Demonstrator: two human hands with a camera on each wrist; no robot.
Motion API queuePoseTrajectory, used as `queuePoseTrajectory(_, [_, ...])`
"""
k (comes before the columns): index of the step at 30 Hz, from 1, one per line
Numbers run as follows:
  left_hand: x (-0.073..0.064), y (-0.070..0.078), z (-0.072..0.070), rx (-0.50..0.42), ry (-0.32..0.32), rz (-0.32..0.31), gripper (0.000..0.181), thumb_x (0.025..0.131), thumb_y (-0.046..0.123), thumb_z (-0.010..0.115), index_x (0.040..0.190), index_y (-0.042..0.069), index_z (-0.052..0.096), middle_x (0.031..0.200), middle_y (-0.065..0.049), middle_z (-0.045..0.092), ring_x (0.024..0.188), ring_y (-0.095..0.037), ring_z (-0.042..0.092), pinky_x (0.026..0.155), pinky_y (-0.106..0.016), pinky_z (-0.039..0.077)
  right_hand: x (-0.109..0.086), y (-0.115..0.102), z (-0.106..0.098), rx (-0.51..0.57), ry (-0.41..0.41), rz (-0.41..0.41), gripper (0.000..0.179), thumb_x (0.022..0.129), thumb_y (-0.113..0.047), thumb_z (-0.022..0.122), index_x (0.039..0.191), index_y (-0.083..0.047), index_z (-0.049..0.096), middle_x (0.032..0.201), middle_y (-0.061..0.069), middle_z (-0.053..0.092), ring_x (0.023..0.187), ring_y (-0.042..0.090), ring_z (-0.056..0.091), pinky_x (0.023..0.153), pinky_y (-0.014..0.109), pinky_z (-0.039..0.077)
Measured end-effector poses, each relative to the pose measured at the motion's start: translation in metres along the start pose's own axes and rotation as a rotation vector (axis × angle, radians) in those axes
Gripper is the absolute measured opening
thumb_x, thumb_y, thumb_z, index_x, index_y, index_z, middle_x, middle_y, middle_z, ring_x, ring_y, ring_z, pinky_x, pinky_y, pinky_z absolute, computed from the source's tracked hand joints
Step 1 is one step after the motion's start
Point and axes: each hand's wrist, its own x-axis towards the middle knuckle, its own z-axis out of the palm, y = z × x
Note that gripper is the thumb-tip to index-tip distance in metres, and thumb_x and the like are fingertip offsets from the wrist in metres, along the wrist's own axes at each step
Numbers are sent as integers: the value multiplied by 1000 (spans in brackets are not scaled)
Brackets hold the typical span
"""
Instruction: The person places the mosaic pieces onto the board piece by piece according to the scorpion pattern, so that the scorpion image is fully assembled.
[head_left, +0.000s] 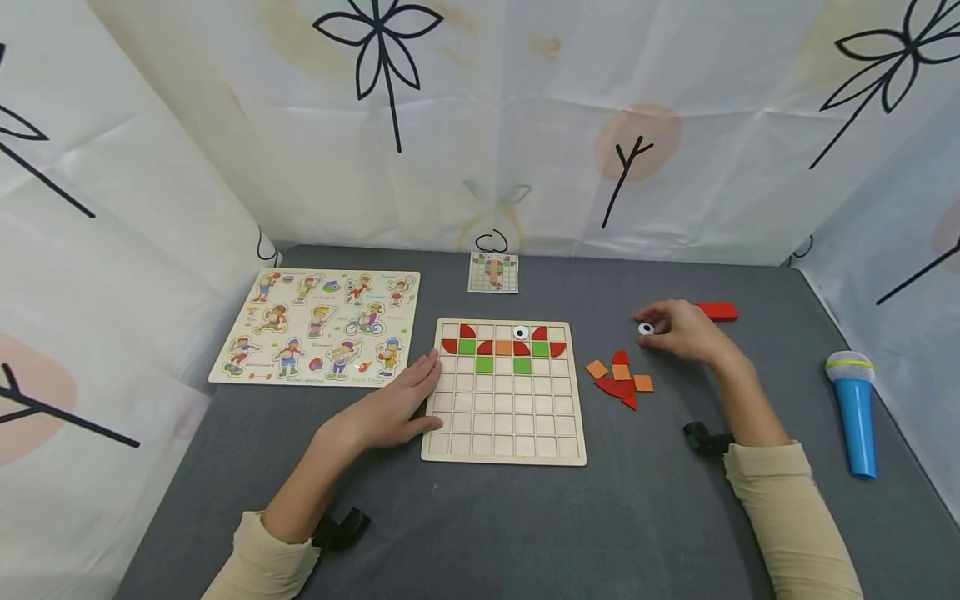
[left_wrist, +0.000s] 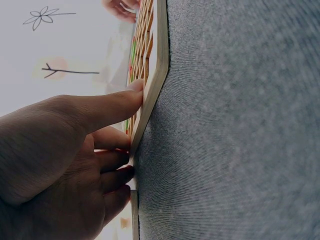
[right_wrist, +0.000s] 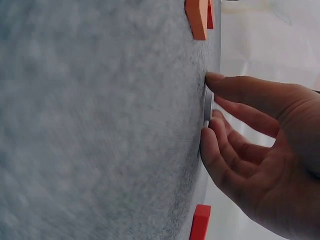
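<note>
Pale wood makes up the grid board, which lies flat near the middle of the grey tabletop in the head view. Red quarter-round pieces, green squares, one orange tile and one eye disc fill cells in its upper rows. The left hand rests against the board's left edge, its fingers extended and thumb apart. The right hand pinches a second eye disc, white with a dark centre, between thumb and fingers, to the right of the board. Nearer the board sits a loose cluster of orange squares and red pieces; a red block lies just beyond the right hand. A picture board of sporting children lies to the left, a small pattern card behind the grid, and a blue toy microphone at far right.

In the left wrist view, the thumb tip touches the grid board's rim and the other fingers, slightly bent, meet its side.

In the right wrist view, the pinched disc shows edge-on between thumb and fingertips, close to the tabletop.
</note>
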Motion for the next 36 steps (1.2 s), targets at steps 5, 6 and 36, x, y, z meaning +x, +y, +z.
queuePoseTrajectory(5, [0,6,-3,16,-21,-31,86,108,28,68,170,-6,20,183,-22,9,171,-43,11,136,-62,23,2,7,-2,12,5,53,41,95,-16,84,126,8,72,116,27,74,93,27,69,73,23,53])
queuePoseTrajectory(6, [0,6,-3,24,-23,-38,86,108,27,68,170,-6,19,183,-21,9,171,-42,11,136,-61,23,2,7,-1,12,4,63,40,95,-18,84,123,7,72,113,25,74,92,25,69,72,23,53])
queuePoseTrajectory(36, [1,8,-3,48,-31,-69,86,108,26,68,170,-7,19,184,-21,8,171,-42,12,137,-60,22,9,-85,39,96,-65,-261,26,96,-10,82,120,-2,80,105,12,77,89,17,74,82,27,63])
